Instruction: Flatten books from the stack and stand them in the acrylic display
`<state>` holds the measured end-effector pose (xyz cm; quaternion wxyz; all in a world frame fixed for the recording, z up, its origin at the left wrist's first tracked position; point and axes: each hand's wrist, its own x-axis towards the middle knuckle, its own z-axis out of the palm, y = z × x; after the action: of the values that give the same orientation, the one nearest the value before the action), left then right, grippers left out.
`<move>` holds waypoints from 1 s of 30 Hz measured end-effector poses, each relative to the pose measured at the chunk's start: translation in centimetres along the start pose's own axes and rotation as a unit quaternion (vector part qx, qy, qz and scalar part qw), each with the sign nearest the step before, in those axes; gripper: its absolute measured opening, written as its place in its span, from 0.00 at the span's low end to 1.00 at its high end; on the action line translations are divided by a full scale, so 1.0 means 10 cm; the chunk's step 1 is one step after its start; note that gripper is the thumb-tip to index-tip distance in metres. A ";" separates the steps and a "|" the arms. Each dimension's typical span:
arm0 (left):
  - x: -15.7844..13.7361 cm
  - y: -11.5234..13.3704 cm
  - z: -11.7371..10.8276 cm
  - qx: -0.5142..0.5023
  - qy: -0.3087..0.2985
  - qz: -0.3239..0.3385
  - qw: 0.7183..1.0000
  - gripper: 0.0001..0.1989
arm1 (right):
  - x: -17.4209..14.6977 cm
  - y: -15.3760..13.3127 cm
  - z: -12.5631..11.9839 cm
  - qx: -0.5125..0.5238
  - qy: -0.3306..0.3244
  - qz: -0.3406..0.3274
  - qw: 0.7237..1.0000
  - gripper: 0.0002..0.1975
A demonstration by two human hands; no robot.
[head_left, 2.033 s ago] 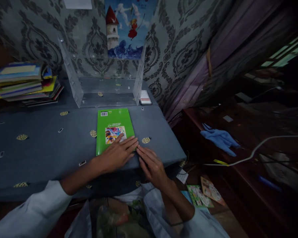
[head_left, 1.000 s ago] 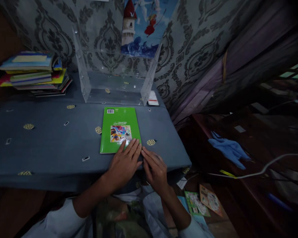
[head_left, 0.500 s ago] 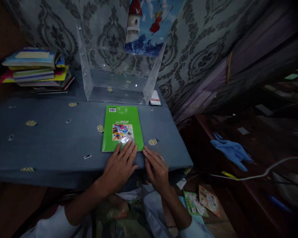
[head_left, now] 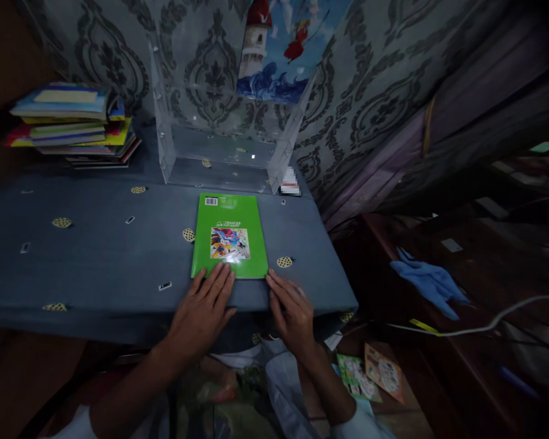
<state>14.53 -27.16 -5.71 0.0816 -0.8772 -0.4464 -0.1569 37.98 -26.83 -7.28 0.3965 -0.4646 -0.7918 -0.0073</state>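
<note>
A thin, rectangular green book with a glossy cover is lying flat near the front of a surface draped in blue-grey printed cloth. Its near edge is being touched by the spread, unclenched fingers of the left hand. Its near right corner is being met by the bunched fingertips of the right hand; whether that grip is pinching cannot be told. The book seems to be being steadied or squared; for lifting, fingertips would probably need to be slipped underneath. Behind, a rigid, transparent rack is standing.
</note>
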 end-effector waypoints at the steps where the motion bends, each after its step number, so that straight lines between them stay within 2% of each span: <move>1: -0.03 -0.02 0.00 0.000 0.001 -0.002 1.000 0.28 | 0.00 0.00 0.00 0.003 -0.002 0.001 1.000 0.27; 5: -0.13 -0.09 0.00 0.000 0.010 -0.012 1.000 0.31 | -0.01 0.03 -0.01 0.020 -0.012 0.007 1.000 0.27; 14: -0.22 -0.12 -0.05 0.014 0.043 -0.039 0.998 0.27 | 0.02 0.01 -0.07 0.018 -0.033 0.001 0.999 0.27; 19: -0.23 -0.14 -0.08 0.014 0.037 -0.049 0.998 0.24 | 0.11 0.02 -0.15 0.014 -0.050 -0.031 0.998 0.25; 23: -0.23 -0.17 -0.10 0.013 0.028 -0.047 0.998 0.23 | 0.36 -0.06 -0.22 0.033 -0.132 -0.092 0.986 0.22; 26: -0.24 -0.18 -0.09 0.011 0.027 -0.051 0.998 0.23 | 0.62 -0.21 -0.19 0.068 -0.224 -0.150 0.961 0.21; 30: -0.25 -0.21 -0.08 0.005 0.031 -0.040 0.999 0.20 | 0.93 -0.41 -0.03 0.085 -0.318 -0.203 0.922 0.26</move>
<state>11.29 -28.04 -5.88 0.0936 -0.8530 -0.4789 -0.1851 32.77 -22.48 0.28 0.1521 -0.2367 -0.9511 0.1273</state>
